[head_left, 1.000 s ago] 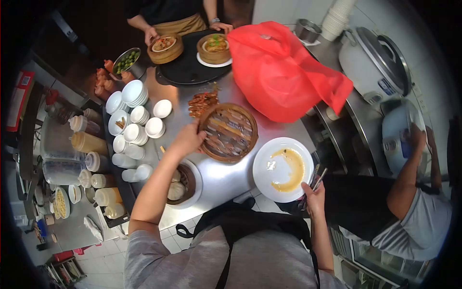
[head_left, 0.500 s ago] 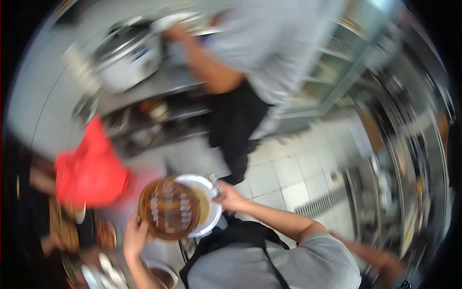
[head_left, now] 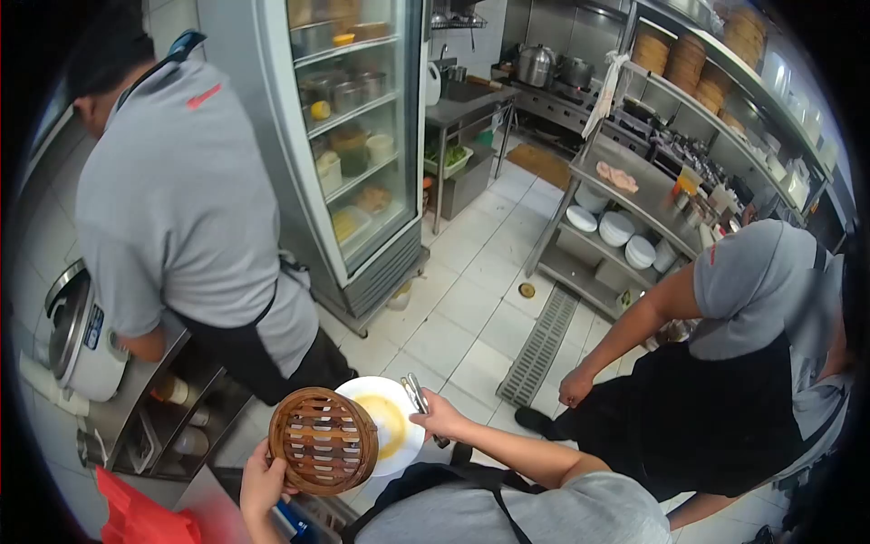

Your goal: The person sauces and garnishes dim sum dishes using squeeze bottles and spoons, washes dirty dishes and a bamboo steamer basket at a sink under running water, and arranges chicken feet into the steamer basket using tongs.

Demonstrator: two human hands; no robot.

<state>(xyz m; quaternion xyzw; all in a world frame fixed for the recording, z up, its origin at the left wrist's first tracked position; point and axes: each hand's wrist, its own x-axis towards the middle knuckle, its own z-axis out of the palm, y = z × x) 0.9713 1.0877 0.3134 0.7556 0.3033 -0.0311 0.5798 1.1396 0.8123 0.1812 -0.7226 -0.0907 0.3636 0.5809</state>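
Note:
My left hand (head_left: 263, 480) is closed on the lower left rim of a round bamboo steamer basket (head_left: 323, 442), its slatted base facing me. Behind and right of the basket is a white plate (head_left: 412, 446) with a yellowish liquid or residue on it, partly covered by the basket. My right hand (head_left: 439, 418) is closed around a shiny metal clamp-like tool (head_left: 416, 392) at the plate's right rim. Whether the fingers also touch the plate, I cannot tell.
One person (head_left: 195, 199) stands left by a rice cooker (head_left: 91, 344); another (head_left: 725, 399) stands close on my right. Ahead are a glass-door fridge (head_left: 358, 136), a floor drain grate (head_left: 539, 349) and a steel shelf unit (head_left: 589, 240). A red bag (head_left: 140, 512) lies lower left.
My view has swung to the right, bringing the fridge, stove and second person into full sight. The basket and plate stay in my hands. The red bag has shifted to the lower left edge.

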